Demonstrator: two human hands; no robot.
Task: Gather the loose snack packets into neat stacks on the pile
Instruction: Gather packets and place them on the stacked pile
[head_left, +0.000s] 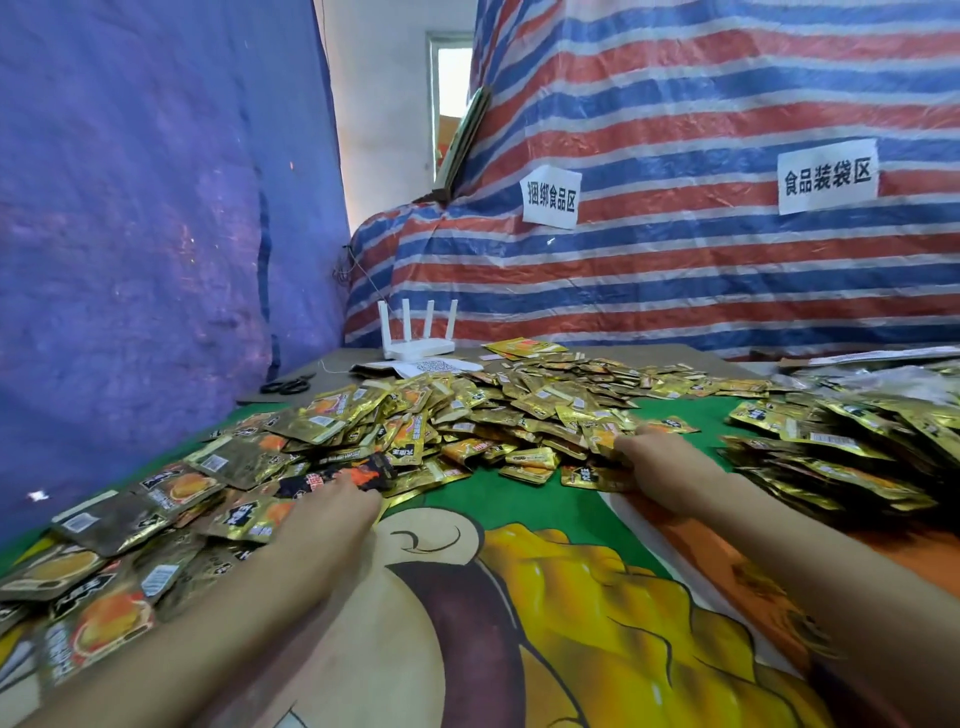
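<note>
A wide pile of gold snack packets (493, 410) covers the far half of the table. My left hand (337, 506) lies at the pile's near left edge, its fingers touching a dark orange-and-black packet (358, 475); I cannot see whether it grips anything. My right hand (657, 460) reaches into the pile's near right edge, fingers buried among loose packets (597, 475), its grip hidden. More packets (119, 545) spread along the left side. Overlapping rows of packets (831, 447) lie at the right.
The table wears a printed cloth (545, 597) in green, yellow and orange. A white router (418, 332), papers and black scissors (288, 385) sit at the back. A blue tarp hangs at the left, a striped tarp with two paper signs behind.
</note>
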